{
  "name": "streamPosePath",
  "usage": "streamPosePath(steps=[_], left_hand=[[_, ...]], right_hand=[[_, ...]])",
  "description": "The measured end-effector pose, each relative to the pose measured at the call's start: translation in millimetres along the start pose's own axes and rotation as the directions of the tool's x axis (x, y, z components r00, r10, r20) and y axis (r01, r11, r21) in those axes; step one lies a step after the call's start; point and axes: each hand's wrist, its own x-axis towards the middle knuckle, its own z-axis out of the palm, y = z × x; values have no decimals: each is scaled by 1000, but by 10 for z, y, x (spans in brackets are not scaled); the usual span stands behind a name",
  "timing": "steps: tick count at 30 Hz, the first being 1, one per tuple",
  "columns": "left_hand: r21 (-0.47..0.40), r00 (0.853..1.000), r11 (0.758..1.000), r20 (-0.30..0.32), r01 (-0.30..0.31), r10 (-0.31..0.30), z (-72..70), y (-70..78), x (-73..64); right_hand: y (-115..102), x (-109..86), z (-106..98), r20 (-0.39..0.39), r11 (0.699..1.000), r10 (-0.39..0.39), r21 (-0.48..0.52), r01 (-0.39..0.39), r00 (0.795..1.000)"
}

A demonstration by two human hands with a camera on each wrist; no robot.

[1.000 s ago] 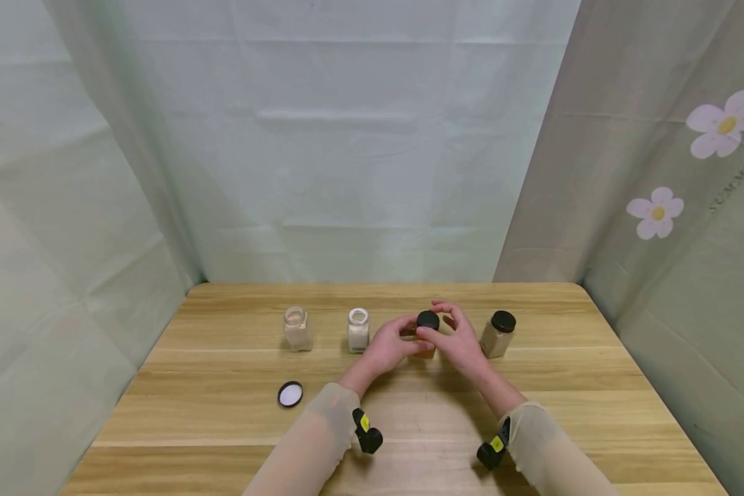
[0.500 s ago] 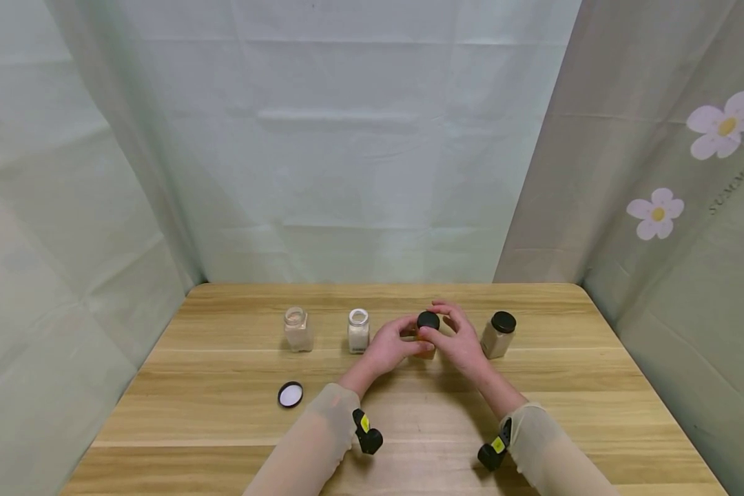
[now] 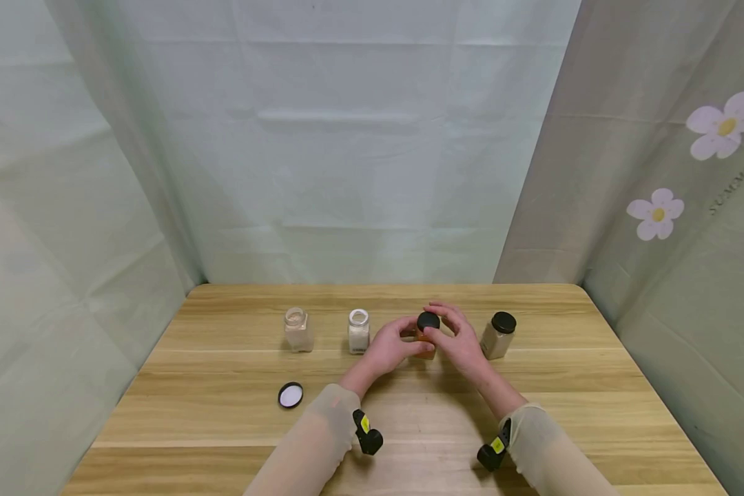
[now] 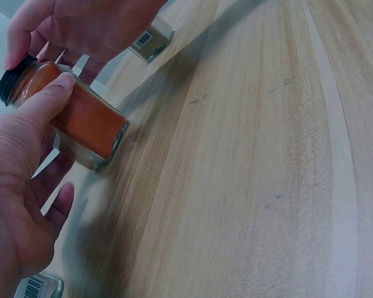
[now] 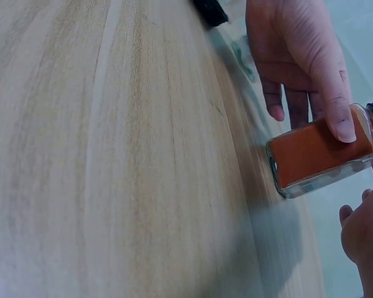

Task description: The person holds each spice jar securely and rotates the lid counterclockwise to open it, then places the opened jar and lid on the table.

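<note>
A square glass spice jar (image 4: 90,118) of orange-red powder stands between my hands at the back of the wooden table, its black lid (image 3: 428,320) on top. My left hand (image 3: 387,349) grips the jar's body, with the thumb (image 4: 50,99) laid along the near face. From the other side, my right hand (image 3: 461,342) pinches the lid between thumb and fingers. In the right wrist view, part of the right hand (image 5: 370,233) shows at the lower right edge, and the lid is mostly cut off.
Left of my hands stand two lidless jars, one pale-filled jar (image 3: 298,334) and one white-rimmed jar (image 3: 358,336). A black-rimmed lid (image 3: 290,395) lies white side up nearer me. To the right is a black-lidded jar (image 3: 498,336). Curtains (image 3: 359,172) enclose the table's back and sides.
My right thumb has shifted slightly right and the index finger slightly left around the lid. The left hand and the jar stay in place.
</note>
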Motion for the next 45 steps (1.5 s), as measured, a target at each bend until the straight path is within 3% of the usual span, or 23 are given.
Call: streamPosePath(steps=[4, 10, 17, 21, 27, 31, 38, 45], left_hand=[[9, 1000, 1000, -2, 4, -4, 2, -9, -2], [16, 1000, 1000, -3, 9, -9, 11, -18, 9], [42, 1000, 999, -24, 17, -16, 12, -3, 11], [49, 1000, 999, -30, 3, -2, 13, -4, 18], [42, 1000, 999, -28, 4, -3, 5, -7, 19], [18, 1000, 1000, -24, 2, -2, 0, -9, 22], [-6, 1000, 1000, -16, -2, 2, 5, -21, 30], [3, 1000, 1000, -23, 3, -3, 10, -15, 20]], right_hand=[[-167, -48, 12, 6, 1000, 6, -16, -6, 1000], [-168, -56, 3, 18, 1000, 22, -10, -22, 1000], [193, 10, -21, 0, 997, 75, -18, -75, 997], [202, 5, -10, -20, 993, 115, 12, -115, 993], [230, 37, 12, -60, 997, 81, 23, -80, 995], [179, 46, 10, -64, 996, 79, 37, -77, 995], [-100, -15, 16, -41, 995, 90, 51, -88, 995], [-131, -33, 25, -54, 997, 69, 45, -66, 996]])
